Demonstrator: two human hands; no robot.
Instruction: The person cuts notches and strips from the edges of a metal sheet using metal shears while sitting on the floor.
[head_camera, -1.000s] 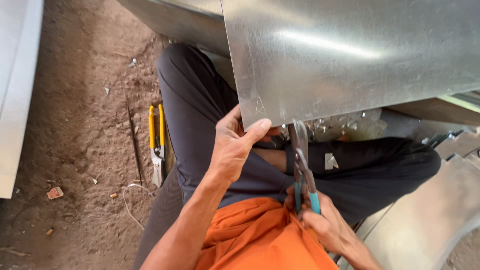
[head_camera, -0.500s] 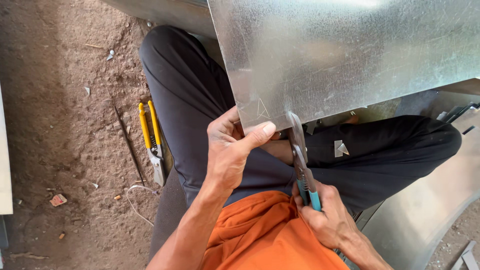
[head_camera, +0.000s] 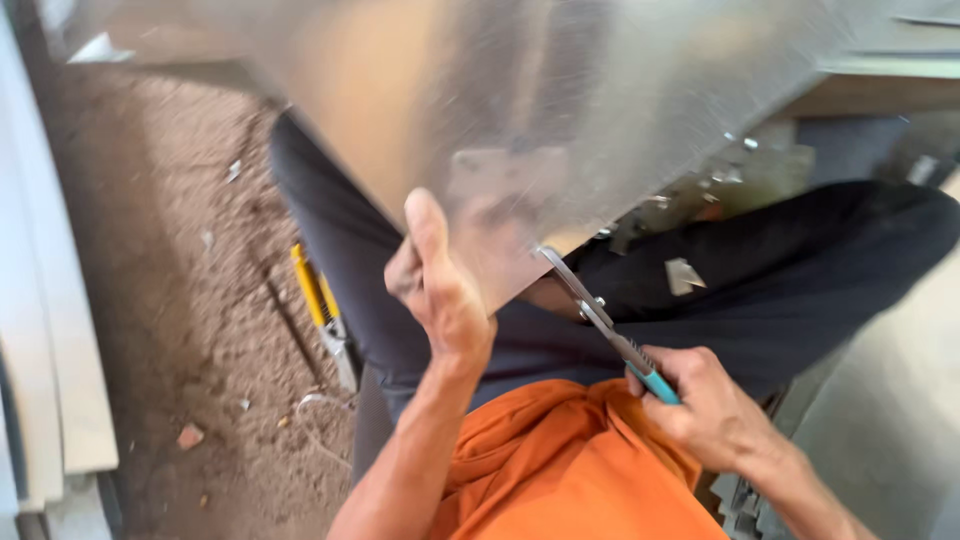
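The large shiny galvanised metal sheet (head_camera: 560, 110) now tilts up steeply over the lap, its near corner pinched by the left hand (head_camera: 440, 290); the right hand (head_camera: 710, 410) grips teal-handled tin snips (head_camera: 600, 320), blades now angled at the sheet's near edge; yellow-handled snips (head_camera: 320, 300) lie left on dirt.

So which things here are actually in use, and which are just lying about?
In use:
- metal sheet, gripped by left hand
- teal-handled snips, held by right hand

Lying about:
- yellow-handled snips on the dirt
- metal offcut on the trouser leg
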